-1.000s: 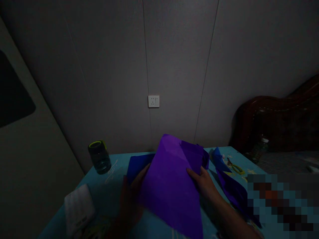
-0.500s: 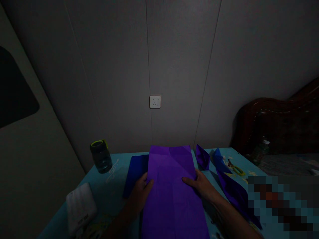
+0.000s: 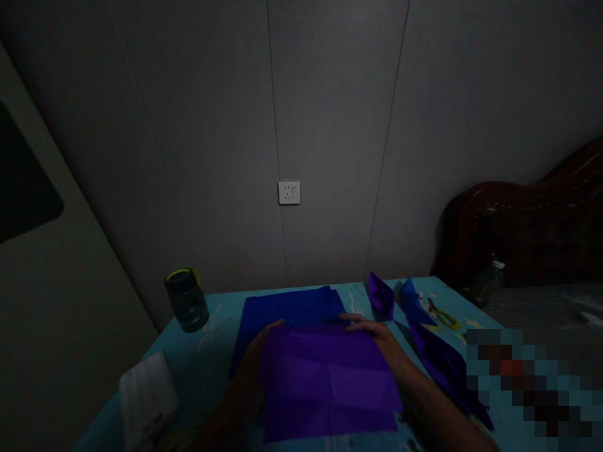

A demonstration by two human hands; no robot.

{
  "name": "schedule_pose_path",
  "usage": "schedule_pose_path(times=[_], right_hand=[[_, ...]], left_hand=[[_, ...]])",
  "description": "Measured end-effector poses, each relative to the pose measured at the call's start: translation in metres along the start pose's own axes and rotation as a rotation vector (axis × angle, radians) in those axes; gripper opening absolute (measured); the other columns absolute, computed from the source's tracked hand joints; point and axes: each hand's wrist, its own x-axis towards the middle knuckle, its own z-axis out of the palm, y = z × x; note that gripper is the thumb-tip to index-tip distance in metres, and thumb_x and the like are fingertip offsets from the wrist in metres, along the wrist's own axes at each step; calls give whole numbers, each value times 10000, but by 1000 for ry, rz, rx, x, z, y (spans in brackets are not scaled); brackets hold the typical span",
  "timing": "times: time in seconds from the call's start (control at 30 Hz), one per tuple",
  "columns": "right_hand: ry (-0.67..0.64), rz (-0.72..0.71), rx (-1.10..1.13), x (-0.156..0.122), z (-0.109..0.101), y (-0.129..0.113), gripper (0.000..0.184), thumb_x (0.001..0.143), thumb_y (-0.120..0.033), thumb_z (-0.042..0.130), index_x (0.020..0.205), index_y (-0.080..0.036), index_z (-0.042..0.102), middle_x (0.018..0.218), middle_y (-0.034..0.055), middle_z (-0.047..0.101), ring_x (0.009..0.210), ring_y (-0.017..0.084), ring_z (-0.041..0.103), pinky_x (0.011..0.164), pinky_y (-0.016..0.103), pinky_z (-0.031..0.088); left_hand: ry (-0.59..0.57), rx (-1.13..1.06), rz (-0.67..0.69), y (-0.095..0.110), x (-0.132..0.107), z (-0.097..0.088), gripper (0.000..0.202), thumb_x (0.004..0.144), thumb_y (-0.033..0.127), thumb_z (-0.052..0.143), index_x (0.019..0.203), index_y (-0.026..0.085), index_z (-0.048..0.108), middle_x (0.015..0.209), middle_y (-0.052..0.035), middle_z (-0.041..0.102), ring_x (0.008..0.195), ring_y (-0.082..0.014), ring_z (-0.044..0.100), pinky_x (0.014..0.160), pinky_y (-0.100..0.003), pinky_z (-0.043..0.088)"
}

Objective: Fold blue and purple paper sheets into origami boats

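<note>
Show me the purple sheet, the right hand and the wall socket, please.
Purple sheet (image 3: 320, 383), head view, near its middle.
Right hand (image 3: 382, 339), head view, between fingers and wrist.
Wall socket (image 3: 289, 193), head view, middle of its faceplate.

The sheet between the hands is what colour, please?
The sheet is purple, clearest in the head view.

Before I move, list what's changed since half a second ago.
The upper edge of the purple sheet has come down and nearer, uncovering more of the blue sheet behind. The left hand and right hand are now near that edge; grip unclear. The bottle, white pack and folded blue paper stayed put.
</note>
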Motion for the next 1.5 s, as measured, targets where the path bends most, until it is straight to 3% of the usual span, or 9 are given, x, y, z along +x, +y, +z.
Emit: schedule_pose_path(times=[0.1,0.4,0.6,0.7,0.87,1.03,1.13,1.3,1.5], right_hand=[[11,-85,-69,1,-5,4,195,593,-388,850,718,-255,782,1286,94,596,992,292,642,755,395,523],[41,-193,-209,-5,4,1,151,628,-340,809,738,-243,775,1146,107,642,1018,302,617,838,413,485],[177,64,72,-4,16,-2,437,784,-514,665,1150,-276,669,1012,65,717,896,262,672,791,392,510],[123,163,237,-4,18,-4,589,806,-631,586,1270,-268,580,1063,91,717,915,277,692,798,415,521],[34,240,226,-6,17,0,544,815,-564,640,1235,-221,601,1016,94,739,927,264,697,851,408,506],[-54,202,140,-6,16,7,455,711,-386,798,1081,-167,650,772,36,740,697,190,695,667,292,517],[-69,193,156,-6,18,6,491,702,-397,807,1091,-165,618,804,50,746,691,189,703,687,308,530],[2,213,188,-7,22,0,548,641,-393,841,1082,-201,578,919,91,748,776,271,727,769,434,559],[146,172,99,-4,21,-2,489,651,-405,818,1043,-215,597,1006,116,740,897,316,715,763,444,575]], left_hand=[[-89,-66,-156,0,3,1,659,773,651,576,1243,190,590,1124,-126,718,1073,-321,662,949,-464,498],[-125,144,-28,-9,9,-4,630,608,380,837,1145,161,593,1020,-123,746,949,-313,705,852,-425,549],[56,168,111,2,10,-4,482,688,387,765,1096,177,618,1011,-86,753,937,-277,710,846,-386,549],[178,231,182,4,9,-4,422,716,369,729,1082,188,625,1022,-70,752,960,-272,701,863,-377,540],[199,372,269,2,9,-4,376,731,405,704,1031,182,668,1020,-66,752,980,-285,685,877,-374,525],[154,324,245,0,8,-4,456,718,473,718,1054,166,680,1017,-82,754,956,-294,689,848,-384,539],[112,333,221,-1,7,-4,473,717,479,723,1067,163,683,1007,-87,755,972,-309,685,832,-396,544],[53,311,190,-6,7,-3,486,677,429,772,1074,165,677,1066,-109,742,1031,-329,670,853,-405,545],[-16,204,157,-10,3,3,621,678,392,786,1220,156,597,1184,-144,695,1124,-331,631,942,-435,517]])
